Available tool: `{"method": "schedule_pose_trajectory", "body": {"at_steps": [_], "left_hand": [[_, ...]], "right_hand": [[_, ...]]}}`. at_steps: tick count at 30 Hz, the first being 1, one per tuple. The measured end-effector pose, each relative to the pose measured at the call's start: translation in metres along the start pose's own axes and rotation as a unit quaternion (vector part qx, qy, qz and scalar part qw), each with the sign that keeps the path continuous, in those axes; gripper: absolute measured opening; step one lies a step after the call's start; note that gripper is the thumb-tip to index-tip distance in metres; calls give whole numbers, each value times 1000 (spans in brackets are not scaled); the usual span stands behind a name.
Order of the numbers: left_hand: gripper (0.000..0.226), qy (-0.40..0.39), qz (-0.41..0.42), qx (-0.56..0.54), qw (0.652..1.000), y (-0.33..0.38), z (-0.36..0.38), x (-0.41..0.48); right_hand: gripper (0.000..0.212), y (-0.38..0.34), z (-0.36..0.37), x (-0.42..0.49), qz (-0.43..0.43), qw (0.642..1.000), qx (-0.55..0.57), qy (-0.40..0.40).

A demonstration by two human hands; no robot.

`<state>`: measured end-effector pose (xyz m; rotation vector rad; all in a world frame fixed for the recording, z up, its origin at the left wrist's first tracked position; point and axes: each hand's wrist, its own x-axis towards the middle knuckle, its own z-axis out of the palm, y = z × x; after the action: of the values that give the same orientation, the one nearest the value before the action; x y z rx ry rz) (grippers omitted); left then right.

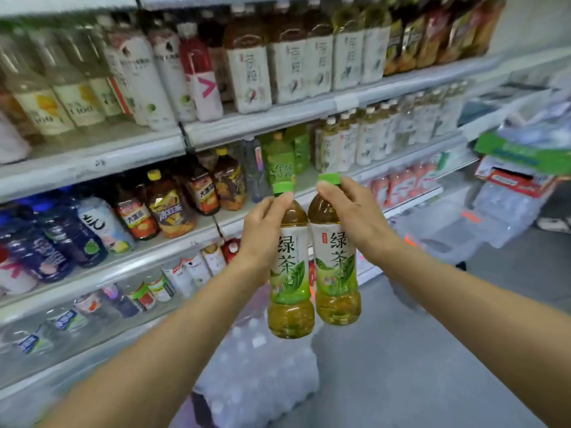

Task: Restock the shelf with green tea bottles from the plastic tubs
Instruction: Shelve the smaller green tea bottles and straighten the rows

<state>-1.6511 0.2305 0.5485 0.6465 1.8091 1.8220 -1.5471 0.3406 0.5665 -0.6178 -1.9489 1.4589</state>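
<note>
Two green tea bottles hang upright side by side in mid-air in front of the shelves. My left hand [264, 230] grips the neck of the left bottle [290, 273], just under its green cap. My right hand [352, 211] holds the right bottle [336, 267] by its neck the same way. Both bottles have white and green labels and yellow-green tea inside, and they touch each other. Behind their caps, the middle shelf [312, 183] has a bare strip beside green-labelled bottles [282, 159].
Shelves full of drinks run from the left to the far right. A wrapped pack of water bottles [256, 369] lies on the floor below my hands. Clear plastic tubs [445, 233] and stacked boxes [519, 177] stand on the right. Grey floor lies between.
</note>
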Motion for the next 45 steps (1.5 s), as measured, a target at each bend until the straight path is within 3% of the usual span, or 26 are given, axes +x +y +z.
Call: {"method": "schedule_pose_trajectory", "body": {"at_steps": [11,16,22,26,30,35,41,45], "left_hand": [[33,-42,71,36,996,77,160,83],[65,-59,88,32,994,102,220,143],[44,-37,130,15,991,148,282,242],[82,-29,146,-1,989,177,318,293],[57,-7,193,14,981,196,349,325],[84,18,185,10,983,210,375,368],[34,41,206,-8,978,256,415,409],[39,81,221,-39,971,288,444,434]], "right_hand": [[27,-26,-170,96,-28,996,-5,84],[28,-21,-221,167,-56,995,10,87],[24,-40,-284,269,-136,987,-27,76],[24,-51,-323,326,-168,980,-34,98],[32,-53,-346,373,-178,979,-31,96],[41,-62,-376,424,-186,980,-24,64],[30,-89,-431,492,-215,975,1,55],[31,-123,-468,544,-252,967,14,38]]}}
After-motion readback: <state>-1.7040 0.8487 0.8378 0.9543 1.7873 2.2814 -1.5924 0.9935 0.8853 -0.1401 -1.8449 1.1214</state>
